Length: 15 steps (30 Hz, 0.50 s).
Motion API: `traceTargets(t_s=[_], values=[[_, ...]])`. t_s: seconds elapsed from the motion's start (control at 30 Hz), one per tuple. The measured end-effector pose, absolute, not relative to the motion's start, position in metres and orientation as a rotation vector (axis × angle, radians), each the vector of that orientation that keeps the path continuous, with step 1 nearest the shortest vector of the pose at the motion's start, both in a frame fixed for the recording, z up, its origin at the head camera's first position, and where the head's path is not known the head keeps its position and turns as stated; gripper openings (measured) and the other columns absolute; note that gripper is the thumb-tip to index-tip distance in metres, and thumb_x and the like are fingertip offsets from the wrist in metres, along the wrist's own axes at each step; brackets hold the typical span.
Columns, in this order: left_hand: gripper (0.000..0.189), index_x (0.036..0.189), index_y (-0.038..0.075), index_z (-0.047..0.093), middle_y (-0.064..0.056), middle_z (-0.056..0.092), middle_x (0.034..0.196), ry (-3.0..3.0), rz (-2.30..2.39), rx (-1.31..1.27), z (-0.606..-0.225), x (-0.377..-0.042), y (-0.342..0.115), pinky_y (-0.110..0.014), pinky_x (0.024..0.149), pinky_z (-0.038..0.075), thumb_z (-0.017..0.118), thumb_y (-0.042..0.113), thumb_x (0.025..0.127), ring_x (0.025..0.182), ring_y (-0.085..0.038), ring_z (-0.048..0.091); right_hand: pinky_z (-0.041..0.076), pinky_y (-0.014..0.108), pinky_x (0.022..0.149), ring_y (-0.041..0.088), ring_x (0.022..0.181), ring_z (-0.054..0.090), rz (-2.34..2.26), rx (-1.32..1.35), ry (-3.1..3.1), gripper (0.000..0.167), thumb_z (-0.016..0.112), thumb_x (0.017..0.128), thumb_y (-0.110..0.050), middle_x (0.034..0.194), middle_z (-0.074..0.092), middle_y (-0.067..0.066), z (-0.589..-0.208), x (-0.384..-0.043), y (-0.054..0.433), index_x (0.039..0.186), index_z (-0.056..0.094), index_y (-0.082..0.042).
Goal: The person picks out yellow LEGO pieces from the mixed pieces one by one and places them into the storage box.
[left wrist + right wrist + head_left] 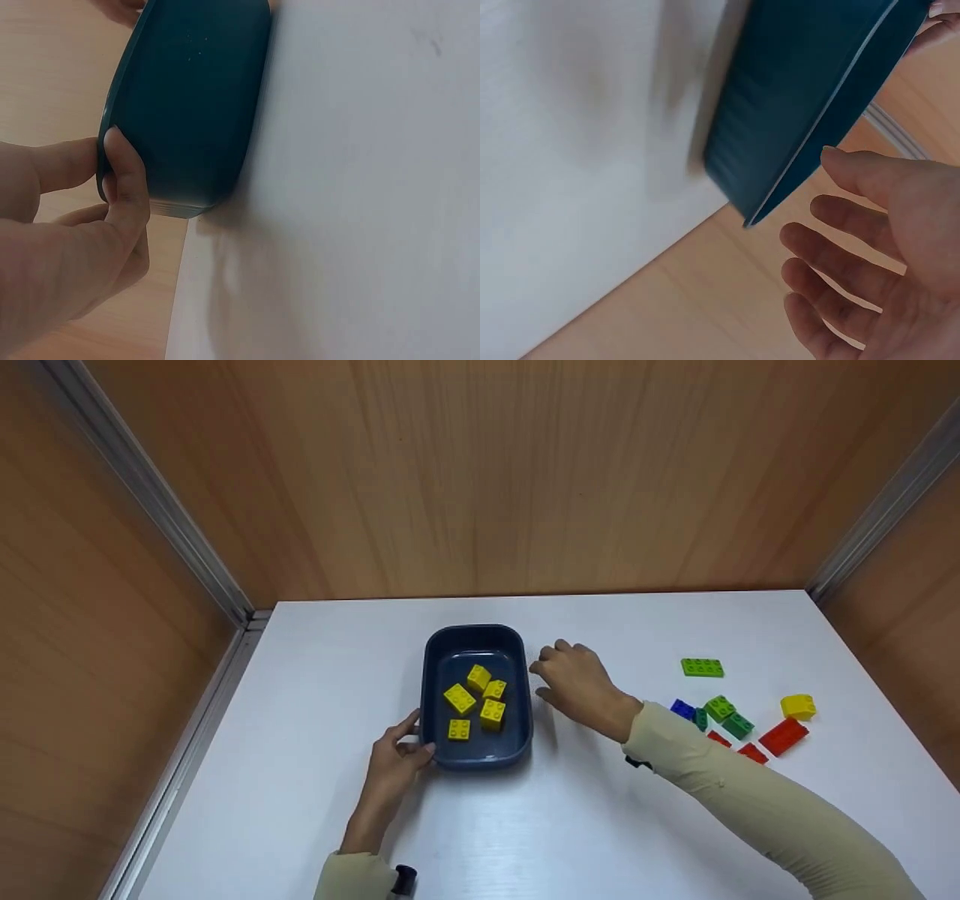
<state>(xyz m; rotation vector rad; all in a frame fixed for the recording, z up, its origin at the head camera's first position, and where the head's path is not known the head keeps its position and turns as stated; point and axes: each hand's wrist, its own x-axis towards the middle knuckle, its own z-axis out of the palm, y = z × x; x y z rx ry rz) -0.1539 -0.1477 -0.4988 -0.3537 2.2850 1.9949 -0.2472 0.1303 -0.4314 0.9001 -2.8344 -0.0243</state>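
Observation:
A dark blue rectangular tray [480, 757] stands on the white table in the head view, with several yellow toy bricks [459, 699] inside. My left hand [397, 757] pinches the tray's rim at its near left corner; in the left wrist view the thumb and fingers of that hand [97, 217] lie on both sides of the rim. Just off the tray's right side is my right hand [577, 686], holding nothing. In the right wrist view its fingers [840, 274] are spread and loosely bent beside the tray wall [802, 90].
To the right lie a light green brick [702, 667], a blue brick [682, 709], green bricks [720, 707], red bricks [784, 736] and a yellow brick [798, 706]. The right sleeve [720, 772] partly covers this group. Wooden panels [510, 480] enclose the table [315, 675].

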Motion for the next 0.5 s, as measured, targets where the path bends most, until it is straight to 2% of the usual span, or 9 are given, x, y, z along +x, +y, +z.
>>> traceTargets(t_s=[0.17,0.5], values=[[0.065,0.159,0.003,0.045,-0.021,0.048,0.139,2.289,1.994,-0.353,-0.499,-0.153,-0.148,-0.029,0.089,0.062,0.067,-0.005,0.098,0.106,-0.022,0.062,0.063,0.044,0.085,0.031,0.102,0.071,-0.061,0.861,-2.827,0.032,0.088,0.088,-0.018,0.117,0.077,0.013,-0.435,-0.248,0.151,0.118,0.081,-0.009],[0.064,0.159,0.004,0.046,-0.023,0.05,0.14,2.31,1.983,-0.351,-0.499,-0.153,-0.148,-0.03,0.089,0.062,0.067,-0.004,0.098,0.105,-0.023,0.062,0.063,0.045,0.079,0.033,0.096,0.071,-0.053,0.826,-2.761,0.03,0.091,0.084,-0.014,0.108,0.078,0.016,-0.445,-0.245,0.19,0.11,0.082,-0.004]])
